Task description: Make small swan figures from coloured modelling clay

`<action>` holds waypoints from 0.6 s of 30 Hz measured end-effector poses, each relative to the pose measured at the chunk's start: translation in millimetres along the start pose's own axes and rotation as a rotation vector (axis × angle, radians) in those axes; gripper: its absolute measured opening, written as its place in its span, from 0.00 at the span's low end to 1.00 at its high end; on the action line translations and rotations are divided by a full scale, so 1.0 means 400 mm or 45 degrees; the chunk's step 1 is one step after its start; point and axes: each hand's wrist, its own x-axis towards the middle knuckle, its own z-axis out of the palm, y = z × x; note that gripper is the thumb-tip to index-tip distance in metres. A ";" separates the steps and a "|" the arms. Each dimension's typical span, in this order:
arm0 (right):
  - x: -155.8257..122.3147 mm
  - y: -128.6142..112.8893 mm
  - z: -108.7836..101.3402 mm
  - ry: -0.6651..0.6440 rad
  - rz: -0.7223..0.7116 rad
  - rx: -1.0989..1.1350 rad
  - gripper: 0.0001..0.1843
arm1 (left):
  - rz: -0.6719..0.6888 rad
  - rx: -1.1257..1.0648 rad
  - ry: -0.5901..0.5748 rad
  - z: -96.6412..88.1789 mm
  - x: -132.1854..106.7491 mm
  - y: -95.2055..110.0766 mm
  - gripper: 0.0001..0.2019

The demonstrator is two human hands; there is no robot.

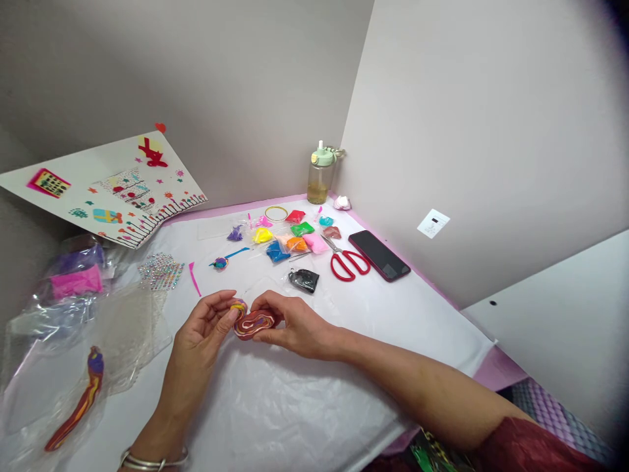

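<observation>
Between both hands, just above the white sheet, is a coiled piece of modelling clay (253,326), reddish brown with white, purple and yellow streaks. My left hand (201,331) pinches its upturned yellow-and-purple end between thumb and fingers. On the other side, my right hand (289,324) grips the wider coiled end, thumb below and fingers above. A long twisted strip of clay (81,403) in red, yellow and blue lies on clear plastic at the lower left. Beyond the hands sits a small multicoloured clay lump (220,263) beside a blue plastic tool (238,253).
Several small bags of coloured clay (296,244) lie past the hands, with a black bag (304,280) nearer. Red-handled scissors (350,262) and a phone (379,254) are to the right. A bottle (319,177) stands by the corner; a decorated board (113,196) leans at left.
</observation>
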 end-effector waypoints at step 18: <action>0.004 0.004 -0.001 -0.024 0.038 0.377 0.18 | -0.090 -0.081 -0.007 0.002 -0.003 0.000 0.21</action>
